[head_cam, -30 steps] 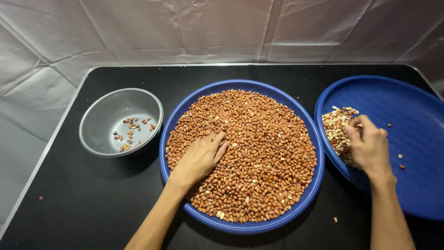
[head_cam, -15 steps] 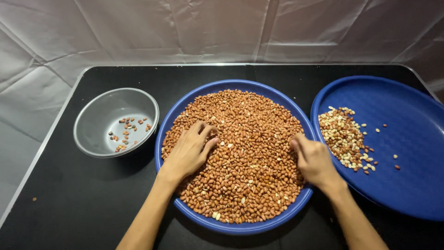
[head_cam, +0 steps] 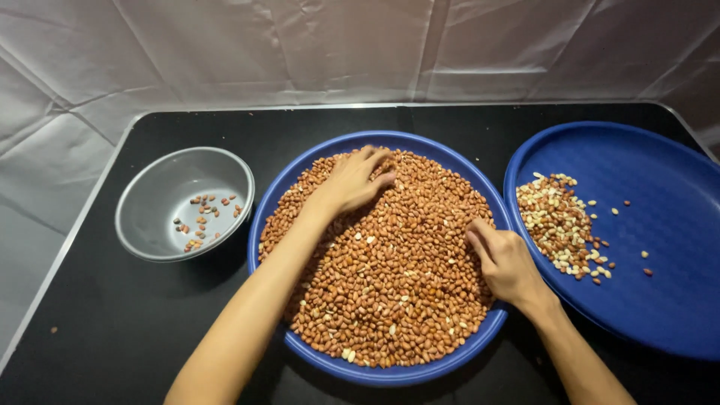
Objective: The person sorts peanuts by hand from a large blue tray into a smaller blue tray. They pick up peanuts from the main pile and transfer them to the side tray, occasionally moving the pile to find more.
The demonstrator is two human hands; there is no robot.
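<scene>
Red-skinned peanuts (head_cam: 397, 285) are heaped in the middle blue tray (head_cam: 300, 352), where the left hand (head_cam: 356, 180) and right hand (head_cam: 506, 262) are laid loosely curled, nothing visibly gripped. Pale peanuts (head_cam: 555, 221) are held in the right blue tray (head_cam: 660, 180), a few nuts in the grey bowl (head_cam: 150, 195); bare black worktop (head_cam: 97, 315) is left beside.

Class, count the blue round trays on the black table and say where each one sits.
2. One blue tray sits in the middle, full of red-brown peanuts, with both hands in it. The other blue tray sits at the right, partly cut off, holding a small pale pile.
</scene>
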